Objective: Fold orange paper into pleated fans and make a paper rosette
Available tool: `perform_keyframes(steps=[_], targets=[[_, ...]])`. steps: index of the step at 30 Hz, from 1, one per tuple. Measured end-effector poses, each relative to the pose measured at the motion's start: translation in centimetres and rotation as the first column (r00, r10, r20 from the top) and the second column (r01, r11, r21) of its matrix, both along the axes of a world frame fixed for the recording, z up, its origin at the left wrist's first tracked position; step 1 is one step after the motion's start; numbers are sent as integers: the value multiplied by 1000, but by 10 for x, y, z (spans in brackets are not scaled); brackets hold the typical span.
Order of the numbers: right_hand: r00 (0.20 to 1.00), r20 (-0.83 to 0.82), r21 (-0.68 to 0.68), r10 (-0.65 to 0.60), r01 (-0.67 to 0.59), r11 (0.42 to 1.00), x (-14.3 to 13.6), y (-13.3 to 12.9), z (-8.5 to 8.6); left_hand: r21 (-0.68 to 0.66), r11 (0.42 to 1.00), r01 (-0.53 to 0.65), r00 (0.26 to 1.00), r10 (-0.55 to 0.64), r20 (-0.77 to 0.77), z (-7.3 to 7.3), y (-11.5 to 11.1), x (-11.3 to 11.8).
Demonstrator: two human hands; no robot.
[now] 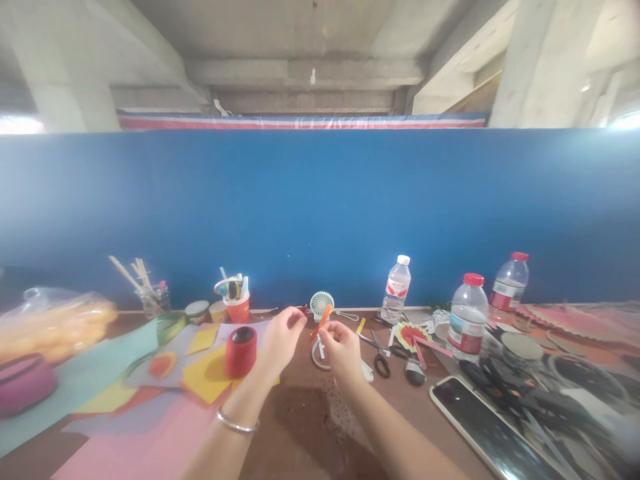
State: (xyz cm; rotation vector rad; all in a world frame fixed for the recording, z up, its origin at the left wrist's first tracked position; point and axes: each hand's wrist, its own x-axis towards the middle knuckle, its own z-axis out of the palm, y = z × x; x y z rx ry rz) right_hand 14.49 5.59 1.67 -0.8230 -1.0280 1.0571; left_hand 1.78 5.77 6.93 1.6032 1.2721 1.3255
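Observation:
Above the middle of the brown table, my right hand (343,348) pinches a small orange strip (327,315), possibly paper, that sticks up past the fingertips. My left hand (286,337) is a short way to the left, its fingertips drawn together; whatever they hold, if anything, is too small to make out. A silver bangle (238,423) circles the left wrist. Just behind the hands stands a small white fan (321,305). A red spool of thread (241,352) stands on yellow paper (207,377) left of my left hand. Black-handled scissors (382,365) lie right of my right hand.
Coloured paper sheets (145,440) cover the left side. A red cup (237,309) holds tools at the back. Bottles (397,290) stand at the back right. A phone (493,427) and dark clutter lie at right, near a paper rosette (411,335). A blue partition (320,200) rises behind.

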Motion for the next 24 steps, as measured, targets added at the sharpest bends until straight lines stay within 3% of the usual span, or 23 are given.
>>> perform_keyframes(steps=[5, 8, 11, 14, 18, 21, 24], targets=[[968, 176, 94, -177, 163, 982, 8, -2, -1, -251, 949, 190, 982, -180, 61, 5, -6, -5], [842, 420, 314, -339, 216, 924, 13, -1, -5, -329, 899, 290, 955, -247, 166, 5, -9, -1], [673, 590, 538, -446, 84, 839, 20, 0, -9, -339, 875, 345, 927, -261, 269, 2, -9, 2], [597, 650, 614, -470, -47, 788, 29, 1, -10, -333, 871, 362, 910, -252, 330, -2, -6, 1], [414, 669, 722, -617, -169, 671, 40, 2, -7, -337, 871, 358, 904, -233, 358, -5, -3, -3], [369, 642, 758, -672, -174, 628, 42, 2, -6, -344, 875, 339, 912, -217, 347, -6, -3, -3], [384, 628, 766, -677, -151, 625, 40, 3, -6, -340, 883, 324, 923, -217, 317, -6, -2, -3]])
